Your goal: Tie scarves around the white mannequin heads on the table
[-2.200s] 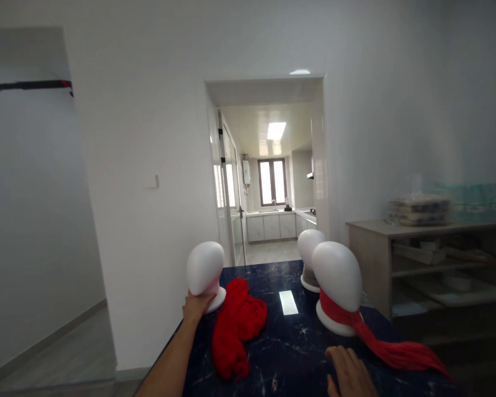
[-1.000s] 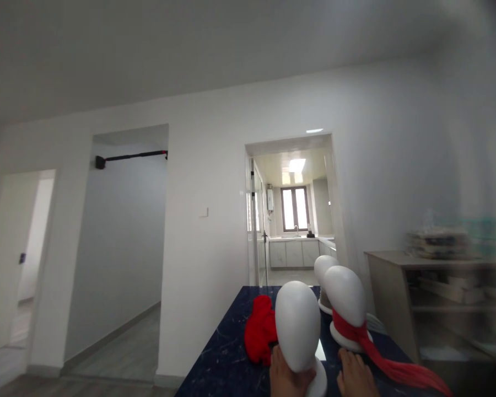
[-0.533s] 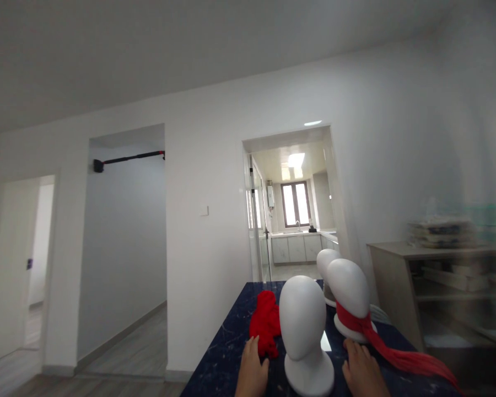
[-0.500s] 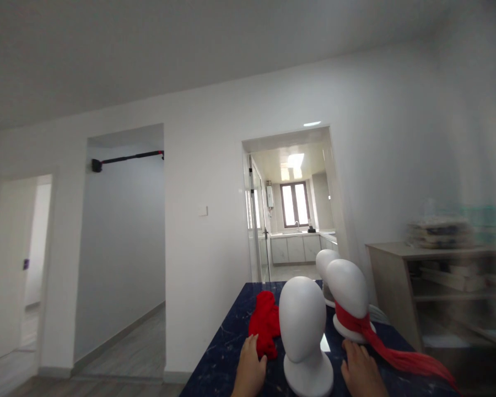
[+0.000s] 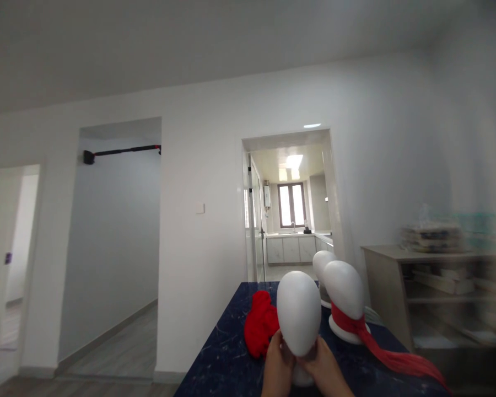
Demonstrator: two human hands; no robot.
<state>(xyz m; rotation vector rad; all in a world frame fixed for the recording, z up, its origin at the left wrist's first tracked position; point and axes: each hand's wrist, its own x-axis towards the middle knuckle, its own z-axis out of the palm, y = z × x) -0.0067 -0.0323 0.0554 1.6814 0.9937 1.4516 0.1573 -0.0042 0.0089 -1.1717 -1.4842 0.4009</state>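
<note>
A white mannequin head (image 5: 298,311) stands nearest to me on the dark blue table. My left hand (image 5: 278,358) wraps its neck from the left and my right hand (image 5: 317,364) from the right, so the neck is mostly hidden. Just left of it lies a bunched bright red cloth (image 5: 259,325), close to my left fingers. To the right is a second white mannequin head (image 5: 344,289), with a red scarf (image 5: 349,321) tied round its neck. The scarf's long tail trails over the table toward the right.
Another white mannequin head (image 5: 321,264) stands behind the scarfed one. The blue marbled table (image 5: 215,347) has its left edge beside open floor. A grey shelf unit (image 5: 384,286) holding packages is at the right. A doorway leads to a kitchen behind the table.
Both my hands have come inward from either side and closed round the neck of the nearest mannequin head. That head looks slightly turned or tilted. The view has shifted a little.
</note>
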